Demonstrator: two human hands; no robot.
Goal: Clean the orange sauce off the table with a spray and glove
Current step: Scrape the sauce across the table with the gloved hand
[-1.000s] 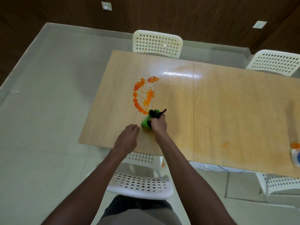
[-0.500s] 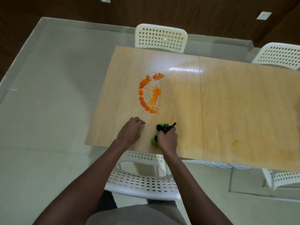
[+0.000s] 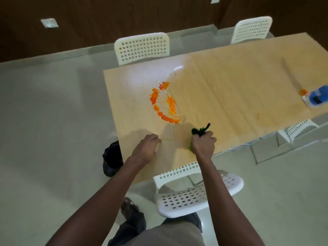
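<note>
Wiping step. Right hand (image 3: 204, 143) fisted around the bunched green-and-black cleaning glove (image 3: 198, 132), pressed on the pale wooden table (image 3: 248, 86) near its front edge. Left hand (image 3: 146, 148) at 9 o'clock of it, fingers loosely curled, empty, resting on the tabletop. Orange sauce ring (image 3: 164, 103) lies at 11 o'clock of the glove, just beyond it, mostly intact. Next, I'd judge: push the glove through the ring.

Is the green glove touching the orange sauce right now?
No, the green glove in the right hand sits nearer the table edge, with bare wood between it and the orange sauce.
</note>
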